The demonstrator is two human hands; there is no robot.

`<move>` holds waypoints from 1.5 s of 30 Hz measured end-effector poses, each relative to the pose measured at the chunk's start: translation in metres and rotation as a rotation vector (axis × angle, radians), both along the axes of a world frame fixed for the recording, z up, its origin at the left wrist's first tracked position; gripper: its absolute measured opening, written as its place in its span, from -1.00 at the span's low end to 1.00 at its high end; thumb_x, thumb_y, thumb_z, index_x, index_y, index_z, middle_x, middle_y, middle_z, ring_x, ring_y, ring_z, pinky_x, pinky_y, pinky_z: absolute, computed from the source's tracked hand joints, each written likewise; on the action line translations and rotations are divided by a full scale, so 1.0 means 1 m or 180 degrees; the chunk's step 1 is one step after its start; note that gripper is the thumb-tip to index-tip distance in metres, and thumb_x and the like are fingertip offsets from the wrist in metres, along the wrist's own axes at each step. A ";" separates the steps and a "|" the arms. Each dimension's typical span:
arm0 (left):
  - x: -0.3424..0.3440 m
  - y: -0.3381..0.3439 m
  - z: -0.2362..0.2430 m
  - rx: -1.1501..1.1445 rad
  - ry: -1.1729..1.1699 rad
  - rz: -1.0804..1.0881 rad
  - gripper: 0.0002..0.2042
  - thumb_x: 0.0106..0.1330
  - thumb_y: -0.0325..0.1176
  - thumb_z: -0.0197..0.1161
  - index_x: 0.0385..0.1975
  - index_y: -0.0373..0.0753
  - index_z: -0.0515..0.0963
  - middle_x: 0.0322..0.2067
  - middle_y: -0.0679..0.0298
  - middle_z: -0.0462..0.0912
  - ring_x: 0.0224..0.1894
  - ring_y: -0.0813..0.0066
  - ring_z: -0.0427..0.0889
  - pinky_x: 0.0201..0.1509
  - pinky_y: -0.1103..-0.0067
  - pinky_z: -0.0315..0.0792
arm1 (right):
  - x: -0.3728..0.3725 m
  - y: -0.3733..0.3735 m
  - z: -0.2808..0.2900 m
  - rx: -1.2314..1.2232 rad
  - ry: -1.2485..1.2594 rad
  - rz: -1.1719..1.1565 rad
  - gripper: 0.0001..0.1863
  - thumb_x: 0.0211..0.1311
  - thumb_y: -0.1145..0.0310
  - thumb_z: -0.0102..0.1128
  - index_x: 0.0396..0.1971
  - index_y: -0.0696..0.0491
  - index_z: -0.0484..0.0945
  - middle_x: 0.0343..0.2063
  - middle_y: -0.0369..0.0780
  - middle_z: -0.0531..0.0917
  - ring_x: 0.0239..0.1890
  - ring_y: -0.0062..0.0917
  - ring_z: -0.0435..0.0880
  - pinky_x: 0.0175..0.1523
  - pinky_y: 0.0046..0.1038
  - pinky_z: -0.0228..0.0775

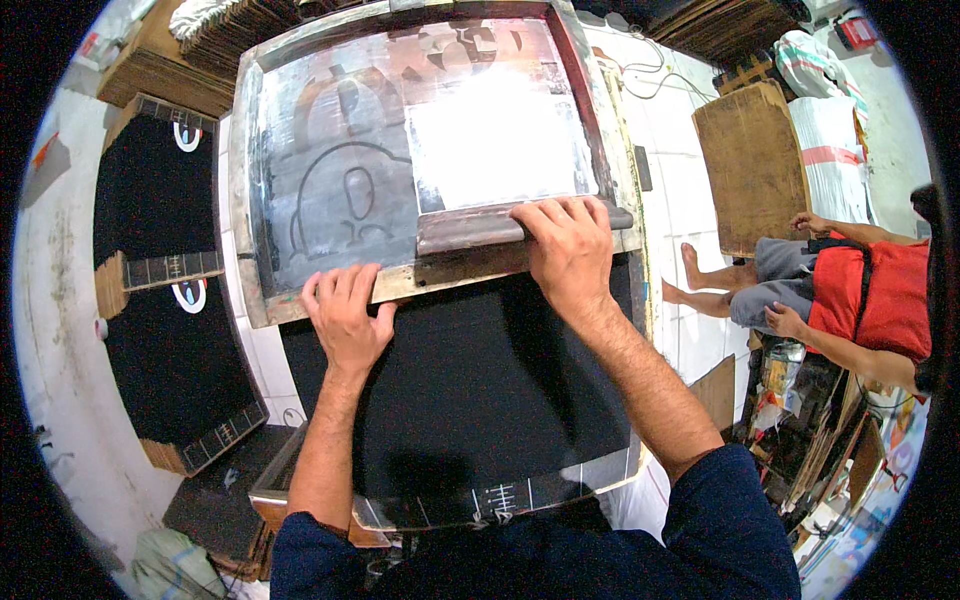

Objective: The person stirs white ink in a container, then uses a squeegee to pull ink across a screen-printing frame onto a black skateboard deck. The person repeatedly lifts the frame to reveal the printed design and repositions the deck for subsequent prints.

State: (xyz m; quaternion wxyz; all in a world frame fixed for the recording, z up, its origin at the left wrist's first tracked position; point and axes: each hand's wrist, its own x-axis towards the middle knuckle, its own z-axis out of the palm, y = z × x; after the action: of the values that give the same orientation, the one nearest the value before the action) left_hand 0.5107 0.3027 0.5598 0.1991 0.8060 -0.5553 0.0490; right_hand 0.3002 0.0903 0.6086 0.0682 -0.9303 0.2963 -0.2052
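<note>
My left hand has its fingers hooked over the near rail of a wooden screen-printing frame, thumb spread to the side. The fingers of my right hand are curled over a squeegee with a dark handle, lying along the near right part of the screen. Grey mesh with cartoon-like outlines fills the left side. A bright white ink area covers the right, just beyond the squeegee. Black fabric on a board lies below the frame, toward me. The squeegee's blade is hidden.
At the left, boards carry black fabric with small white printed shapes. On the right a person in red sits beside a brown board and a white wrapped bundle. Stacked boards stand at the back.
</note>
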 end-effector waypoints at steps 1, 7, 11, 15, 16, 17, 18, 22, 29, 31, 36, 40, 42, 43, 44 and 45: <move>0.001 0.000 0.005 0.0005 0.0099 -0.0035 -0.48 -0.08 -0.29 0.47 0.00 -0.14 0.63 -0.08 0.26 0.67 0.03 0.22 0.56 0.32 0.16 0.22 | -0.002 0.002 0.001 -0.0016 0.0021 -0.0003 -0.73 0.14 0.54 0.23 -0.14 -0.04 0.65 -0.22 -0.27 0.68 -0.07 -0.37 0.63 0.18 -0.21 0.32; 0.003 -0.003 0.026 -0.0103 0.0227 -0.0193 -0.56 -0.03 -0.29 0.51 -0.08 -0.16 0.64 -0.15 0.28 0.68 -0.06 0.24 0.58 0.19 0.27 0.25 | 0.003 -0.010 0.008 -0.0118 0.0156 -0.0090 -0.69 0.10 0.53 0.31 -0.13 -0.07 0.64 -0.26 -0.27 0.65 -0.09 -0.32 0.60 0.12 -0.21 0.32; 0.002 -0.004 0.031 -0.0157 0.0200 -0.0206 -0.57 -0.03 -0.27 0.53 -0.10 -0.16 0.65 -0.18 0.29 0.68 -0.08 0.24 0.58 0.15 0.28 0.26 | 0.020 -0.037 0.022 0.0012 0.0434 0.0075 -0.70 0.09 0.41 0.42 -0.14 -0.03 0.62 -0.26 -0.25 0.65 -0.12 -0.28 0.58 0.06 -0.20 0.32; 0.003 -0.007 0.030 -0.0201 0.0253 -0.0237 -0.56 -0.04 -0.27 0.54 -0.11 -0.17 0.65 -0.19 0.28 0.68 -0.09 0.24 0.58 0.14 0.29 0.26 | 0.025 -0.050 0.040 0.0266 0.0590 0.0260 -0.68 0.12 0.39 0.43 -0.11 0.01 0.60 -0.26 -0.24 0.66 -0.11 -0.26 0.59 0.04 -0.20 0.32; 0.003 -0.007 0.030 -0.0217 0.0249 -0.0228 -0.56 -0.05 -0.27 0.54 -0.11 -0.17 0.65 -0.19 0.28 0.68 -0.09 0.24 0.58 0.14 0.29 0.27 | 0.023 -0.049 0.043 0.0295 0.0523 0.0277 -0.68 0.13 0.39 0.42 -0.10 0.01 0.60 -0.26 -0.24 0.66 -0.10 -0.27 0.59 0.04 -0.21 0.32; 0.003 -0.007 0.030 -0.0204 0.0259 -0.0225 -0.56 -0.05 -0.27 0.53 -0.11 -0.17 0.65 -0.19 0.28 0.68 -0.09 0.24 0.58 0.14 0.29 0.27 | 0.020 -0.046 0.045 0.0415 0.0565 0.0257 -0.69 0.14 0.39 0.42 -0.10 0.00 0.60 -0.26 -0.24 0.66 -0.10 -0.27 0.59 0.04 -0.21 0.31; 0.003 -0.006 0.031 -0.0193 0.0263 -0.0224 -0.56 -0.05 -0.27 0.53 -0.11 -0.17 0.65 -0.19 0.28 0.68 -0.09 0.24 0.58 0.14 0.28 0.27 | 0.016 -0.043 0.045 0.0371 0.0607 0.0307 -0.69 0.14 0.40 0.42 -0.10 0.00 0.60 -0.26 -0.23 0.66 -0.10 -0.27 0.58 0.04 -0.21 0.31; 0.004 -0.006 0.032 -0.0178 0.0257 -0.0222 -0.56 -0.05 -0.27 0.53 -0.11 -0.17 0.65 -0.18 0.27 0.68 -0.07 0.23 0.58 0.15 0.28 0.26 | 0.006 -0.034 0.037 0.0545 0.0845 0.0347 -0.70 0.12 0.42 0.41 -0.12 0.00 0.60 -0.26 -0.22 0.66 -0.09 -0.26 0.58 0.04 -0.21 0.30; 0.005 -0.006 0.033 -0.0077 0.0330 -0.0208 -0.55 -0.07 -0.29 0.51 -0.10 -0.19 0.64 -0.17 0.25 0.68 -0.07 0.21 0.58 0.17 0.26 0.26 | 0.053 -0.095 0.027 0.0266 0.1060 0.0332 -0.67 0.08 0.32 0.48 -0.12 -0.03 0.64 -0.30 -0.19 0.71 -0.09 -0.21 0.66 -0.01 -0.10 0.37; 0.004 -0.006 0.033 -0.0085 0.0342 -0.0194 -0.54 -0.08 -0.29 0.52 -0.10 -0.19 0.64 -0.18 0.26 0.68 -0.07 0.21 0.58 0.17 0.26 0.27 | 0.083 -0.131 0.025 0.0212 0.0811 0.0326 -0.63 0.07 0.24 0.52 -0.11 -0.02 0.65 -0.25 -0.12 0.76 -0.07 -0.15 0.72 0.00 -0.07 0.43; 0.002 -0.007 0.036 -0.0111 0.0334 -0.0183 -0.54 -0.09 -0.31 0.53 -0.10 -0.19 0.64 -0.18 0.25 0.68 -0.07 0.21 0.59 0.17 0.26 0.27 | 0.129 -0.198 0.005 -0.0025 0.0806 0.0417 -0.52 0.08 0.24 0.52 0.04 -0.04 0.66 -0.09 -0.13 0.76 0.00 -0.15 0.72 0.04 -0.08 0.52; 0.002 -0.007 0.035 -0.0147 0.0333 -0.0195 -0.54 -0.08 -0.31 0.53 -0.10 -0.19 0.64 -0.17 0.25 0.69 -0.07 0.22 0.59 0.17 0.27 0.26 | 0.100 -0.158 0.003 -0.0006 0.0752 0.0104 -0.58 0.09 0.26 0.51 -0.01 -0.07 0.68 -0.10 -0.19 0.74 0.02 -0.20 0.69 0.05 -0.12 0.45; 0.002 -0.006 0.034 -0.0173 0.0334 -0.0187 -0.55 -0.07 -0.30 0.53 -0.10 -0.19 0.64 -0.17 0.25 0.69 -0.07 0.22 0.59 0.17 0.27 0.26 | 0.072 -0.109 0.014 -0.0077 0.0628 0.0092 -0.63 0.07 0.34 0.48 -0.06 -0.08 0.69 -0.14 -0.20 0.73 -0.02 -0.23 0.65 0.05 -0.17 0.38; 0.002 -0.006 0.033 -0.0182 0.0336 -0.0187 -0.55 -0.06 -0.30 0.52 -0.10 -0.19 0.64 -0.17 0.25 0.69 -0.07 0.22 0.59 0.17 0.27 0.26 | 0.059 -0.086 0.020 0.0159 0.0863 -0.0005 -0.65 0.06 0.39 0.46 -0.09 -0.08 0.69 -0.16 -0.20 0.72 -0.05 -0.24 0.63 0.06 -0.19 0.34; 0.003 -0.005 0.033 -0.0184 0.0337 -0.0193 -0.55 -0.06 -0.30 0.52 -0.10 -0.18 0.64 -0.18 0.25 0.69 -0.07 0.22 0.59 0.17 0.27 0.26 | 0.041 -0.063 0.025 0.0184 0.0727 0.0022 -0.66 0.03 0.45 0.43 -0.12 -0.07 0.69 -0.17 -0.21 0.72 -0.07 -0.25 0.63 0.04 -0.20 0.33; 0.003 -0.005 0.033 -0.0164 0.0351 -0.0190 -0.56 -0.06 -0.30 0.52 -0.10 -0.18 0.64 -0.18 0.25 0.69 -0.07 0.22 0.59 0.17 0.27 0.26 | 0.025 -0.043 0.029 0.0367 0.0736 -0.0020 -0.66 0.01 0.50 0.40 -0.15 -0.05 0.68 -0.18 -0.22 0.71 -0.08 -0.27 0.62 0.03 -0.21 0.33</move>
State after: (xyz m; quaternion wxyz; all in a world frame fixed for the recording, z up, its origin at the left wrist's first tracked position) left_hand 0.5141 0.2981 0.5930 0.2515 0.7851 -0.5659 0.0129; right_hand 0.3252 0.0477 0.6377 0.0864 -0.9413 0.3164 -0.0794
